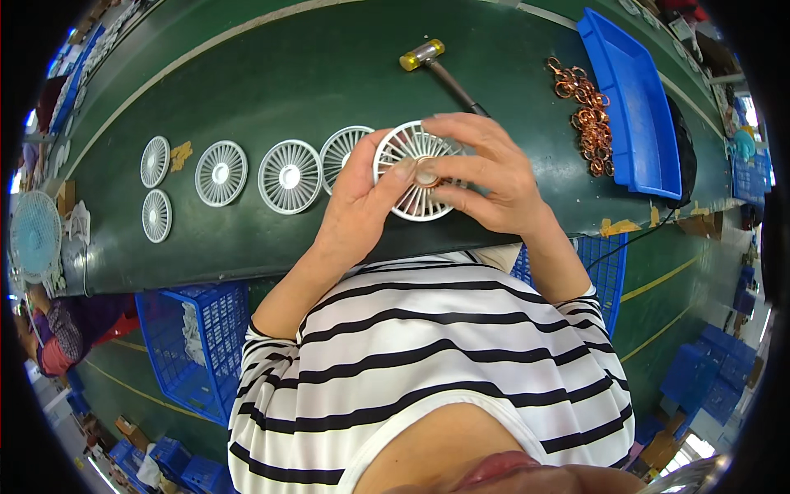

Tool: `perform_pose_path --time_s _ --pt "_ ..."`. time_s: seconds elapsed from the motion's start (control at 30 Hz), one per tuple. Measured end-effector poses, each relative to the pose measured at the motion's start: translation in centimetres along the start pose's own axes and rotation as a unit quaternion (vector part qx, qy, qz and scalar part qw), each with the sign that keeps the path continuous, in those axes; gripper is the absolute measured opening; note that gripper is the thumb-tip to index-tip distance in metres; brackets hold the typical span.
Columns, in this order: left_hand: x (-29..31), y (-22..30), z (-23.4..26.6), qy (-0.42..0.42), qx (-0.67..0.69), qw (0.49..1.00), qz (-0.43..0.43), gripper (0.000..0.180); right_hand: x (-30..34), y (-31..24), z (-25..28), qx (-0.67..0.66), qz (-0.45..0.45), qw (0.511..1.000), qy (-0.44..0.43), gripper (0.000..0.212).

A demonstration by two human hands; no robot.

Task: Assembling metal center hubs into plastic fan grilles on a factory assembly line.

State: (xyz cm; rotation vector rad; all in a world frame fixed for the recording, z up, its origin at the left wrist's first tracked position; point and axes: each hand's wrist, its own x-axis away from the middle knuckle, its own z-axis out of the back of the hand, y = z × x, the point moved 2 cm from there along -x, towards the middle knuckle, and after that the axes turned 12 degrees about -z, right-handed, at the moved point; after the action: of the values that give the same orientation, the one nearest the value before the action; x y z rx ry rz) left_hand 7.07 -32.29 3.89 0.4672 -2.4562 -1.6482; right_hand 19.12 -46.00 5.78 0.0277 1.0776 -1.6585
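Note:
A white round spoked grille (pixel 421 206) is held between both hands just above the near edge of the green table. My left hand (pixel 355 198) grips its left rim, with the thumb on the hub. My right hand (pixel 498 169) reaches across from the right, its fingers bent onto the hub. A copper-coloured ring (pixel 418 183) shows at the hub, partly covered by fingers. Behind my left hand lies another white grille (pixel 341 148), partly hidden. Further left, several similar grilles lie in a row, the closest being a large grille (pixel 290 198).
A mallet (pixel 444 78) with yellow faces lies beyond my hands. To the right are a pile of copper-coloured rings (pixel 591 123) and a blue tray (pixel 638 115). Blue crates (pixel 222 346) stand below the table edge (pixel 206 276). Another person's arm (pixel 62 325) shows at far left.

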Motion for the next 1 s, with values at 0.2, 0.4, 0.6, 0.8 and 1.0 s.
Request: perform_pose_path --time_s 0.2,0.4,0.6,0.8,1.0 --pt "-0.4 -0.7 0.4 0.002 -0.078 0.997 -0.020 0.035 -0.1 -0.8 -0.7 0.119 0.072 0.989 0.048 0.022" --pt "-0.2 -0.5 0.6 0.014 -0.071 0.997 -0.042 0.035 0.1 -0.9 -1.3 0.092 0.023 0.991 0.094 0.022" --pt "0.1 0.0 0.4 0.020 -0.075 0.996 -0.049 0.034 0.3 -1.6 -1.7 0.096 0.023 0.991 0.091 0.020" --pt "0.2 -0.2 0.6 0.019 -0.108 0.991 -0.078 0.034 0.2 -1.7 -2.1 0.124 0.032 0.988 0.092 0.020" --pt "0.1 -1.0 0.9 0.020 -0.176 0.977 -0.123 0.035 -0.2 -2.1 -2.3 0.185 0.008 0.983 0.014 0.016"
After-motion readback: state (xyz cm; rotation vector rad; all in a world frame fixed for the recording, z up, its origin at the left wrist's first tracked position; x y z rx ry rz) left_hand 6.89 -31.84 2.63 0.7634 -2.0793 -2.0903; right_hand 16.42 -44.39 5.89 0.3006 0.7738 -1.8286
